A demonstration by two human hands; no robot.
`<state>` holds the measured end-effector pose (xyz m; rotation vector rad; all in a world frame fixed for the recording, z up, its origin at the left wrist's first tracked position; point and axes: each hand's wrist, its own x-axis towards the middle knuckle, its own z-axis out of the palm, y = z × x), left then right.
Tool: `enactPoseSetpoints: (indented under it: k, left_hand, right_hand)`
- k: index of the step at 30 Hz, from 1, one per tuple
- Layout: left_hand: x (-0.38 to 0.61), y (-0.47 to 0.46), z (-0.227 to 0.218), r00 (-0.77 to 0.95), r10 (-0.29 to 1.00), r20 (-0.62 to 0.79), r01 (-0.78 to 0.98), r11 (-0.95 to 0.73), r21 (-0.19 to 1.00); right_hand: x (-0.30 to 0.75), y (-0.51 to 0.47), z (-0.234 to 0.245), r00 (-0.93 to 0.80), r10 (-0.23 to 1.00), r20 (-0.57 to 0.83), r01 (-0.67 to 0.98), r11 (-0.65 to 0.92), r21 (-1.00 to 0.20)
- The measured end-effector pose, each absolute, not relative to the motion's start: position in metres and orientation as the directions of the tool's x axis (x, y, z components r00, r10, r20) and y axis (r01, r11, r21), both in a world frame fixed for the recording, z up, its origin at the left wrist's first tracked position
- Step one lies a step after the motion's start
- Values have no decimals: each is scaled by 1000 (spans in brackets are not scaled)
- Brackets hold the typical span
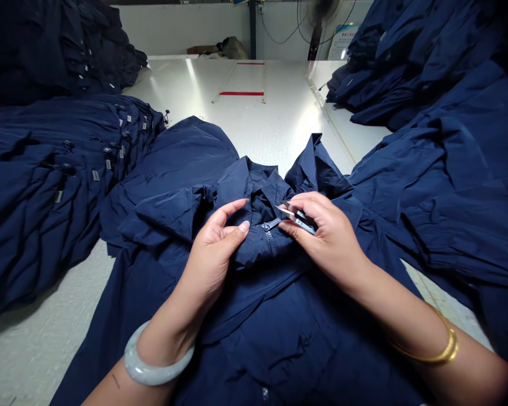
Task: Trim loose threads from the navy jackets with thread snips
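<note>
A navy blue jacket (279,332) lies spread on the table in front of me, collar away from me, its zipper (271,239) closed near the neck. My left hand (214,254) pinches the jacket's fabric just left of the zipper top, thumb and fingers pressed on a fold. My right hand (325,234) is closed around small thread snips (296,217), whose metal tips point left at the zipper pull by the collar. A pale jade bangle sits on my left wrist, a gold bangle on my right.
A tall stack of folded navy jackets (46,186) fills the left side. More navy jackets (449,169) are heaped on the right and far right. The white table (254,107) runs back to a wall, with a red line on it and a fan behind.
</note>
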<state>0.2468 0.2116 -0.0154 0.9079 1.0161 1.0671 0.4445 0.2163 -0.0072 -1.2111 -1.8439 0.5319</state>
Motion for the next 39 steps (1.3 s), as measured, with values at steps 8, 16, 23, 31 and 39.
enactPoseSetpoints:
  k: [8,16,23,31,39]
  left_hand:
    - [250,208,-13,174,972,-156,-159,184,970]
    - [252,205,-17,175,975,-134,-115,156,981]
    - [250,209,-19,305,947,-99,-166,155,974]
    - [254,214,-31,412,904,116,-22,-117,993]
    - [252,215,-33,341,939,-45,-57,69,996]
  right_hand:
    - [438,201,4,-447,827,342,631,562,-535]
    - [434,203,13,-534,831,157,747,551,-372]
    - [440,209,10,-580,804,131,710,578,-402]
    - [448,221,14,-503,854,132,515,419,-747]
    - [462,219,25,-336,939,77,472,238,-849]
